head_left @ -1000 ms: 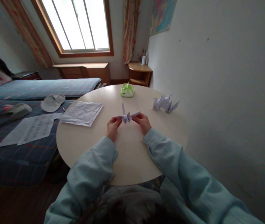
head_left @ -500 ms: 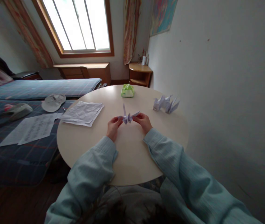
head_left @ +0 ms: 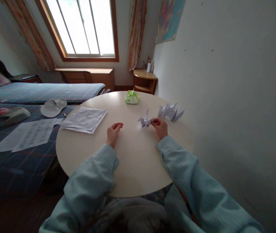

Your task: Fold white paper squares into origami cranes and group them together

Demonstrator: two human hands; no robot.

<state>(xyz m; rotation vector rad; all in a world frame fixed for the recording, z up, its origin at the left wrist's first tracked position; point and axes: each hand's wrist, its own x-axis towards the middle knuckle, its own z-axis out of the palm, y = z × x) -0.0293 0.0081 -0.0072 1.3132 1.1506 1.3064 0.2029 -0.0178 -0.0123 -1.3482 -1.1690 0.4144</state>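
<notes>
A folded white paper crane (head_left: 144, 121) is pinched at one end by my right hand (head_left: 160, 128), a little above or on the table; I cannot tell which. Close behind that hand stands a cluster of white paper cranes (head_left: 171, 112). My left hand (head_left: 113, 134) is over the middle left of the table, fingers curled together with nothing in them. To its left lies a stack of creased white paper sheets (head_left: 85, 119).
The round pale table (head_left: 133, 161) has a green-and-white tissue pack (head_left: 132, 97) at its far side. A white wall (head_left: 225, 106) runs along the right. On the bed at left are printed sheets (head_left: 31, 134) and a light cap (head_left: 53, 107).
My left hand has let go of the paper crane and drawn slightly left. My right hand has carried the crane to the right, nearer the other cranes.
</notes>
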